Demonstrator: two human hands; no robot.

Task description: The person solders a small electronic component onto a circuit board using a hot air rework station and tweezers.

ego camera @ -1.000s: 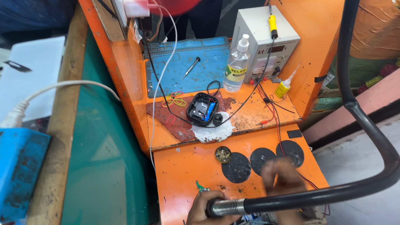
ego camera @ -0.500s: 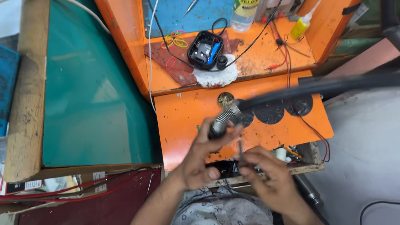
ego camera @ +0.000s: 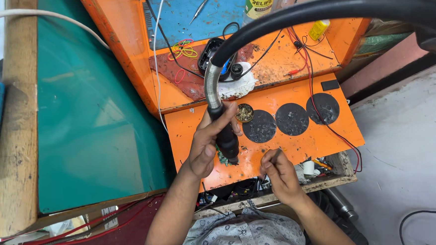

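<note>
The orange workbench [ego camera: 323,137] fills the middle of the view, with a green glass panel [ego camera: 88,119] to its left and a grey floor [ego camera: 409,157] open to the right. A thick black hose [ego camera: 331,7] sweeps in from the far right, its far end cut off by the frame's edge, and runs down into a ribbed metal neck [ego camera: 212,85] and a dark handle [ego camera: 225,137]. The left hand [ego camera: 207,145] is wrapped around that handle, fingers curled tight across it and thumb pressed along its near side, nozzle pointing down at a small green circuit board [ego camera: 222,159] on the near part of the bench; most of the board is hidden under the nozzle and hand. The right hand [ego camera: 279,171] sits just right of the board, fingers pinched together on a thin tool [ego camera: 274,157] that is hard to make out, its tip aimed toward the board. Beyond the hands lie three dark round pads [ego camera: 291,118] in a row and a small brass wool tin [ego camera: 244,113] touching the leftmost one. The near edge of the bench drops to a cluttered tray of wires [ego camera: 241,188], partly hidden by the forearms. Bare orange surface stays free to the right of the right hand, up to a red wire [ego camera: 346,143] trailing along the right edge.
</note>
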